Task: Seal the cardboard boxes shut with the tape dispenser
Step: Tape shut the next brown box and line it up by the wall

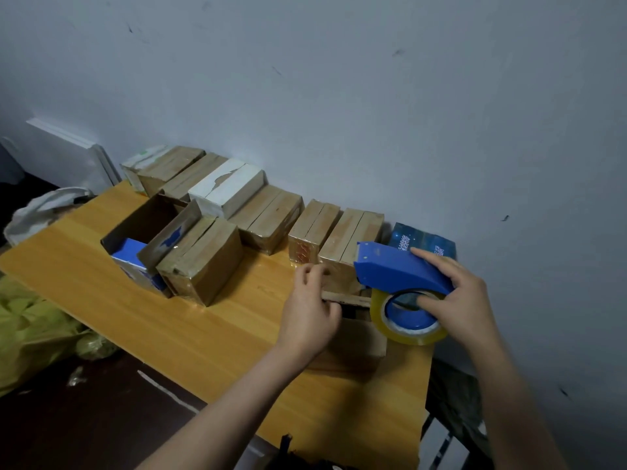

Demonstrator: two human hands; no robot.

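In the head view, the right hand (454, 296) is clamped on the blue tape dispenser (397, 271) at the right of the frame, thumb through the core of the tape roll (412, 334) and fingers over the housing. The dispenser hangs over the far end of a small cardboard box (356, 347) at lower centre-right, on the wooden table (210, 334). The left hand (310, 310) sits at that box's left side, fingers curled toward the thumb. It may be pinching the clear tape's free end, but the tape does not show, so I cannot tell what it holds.

A dark gap along the box's top suggests the flaps are not fully down. If tape goes on now, it would likely bridge the gap or land skewed.

The dispenser's nose is just beside a sealed box (346, 245) behind, so loose tape could catch on that instead.

An open box (135, 228) at centre-left is not yet sealed.
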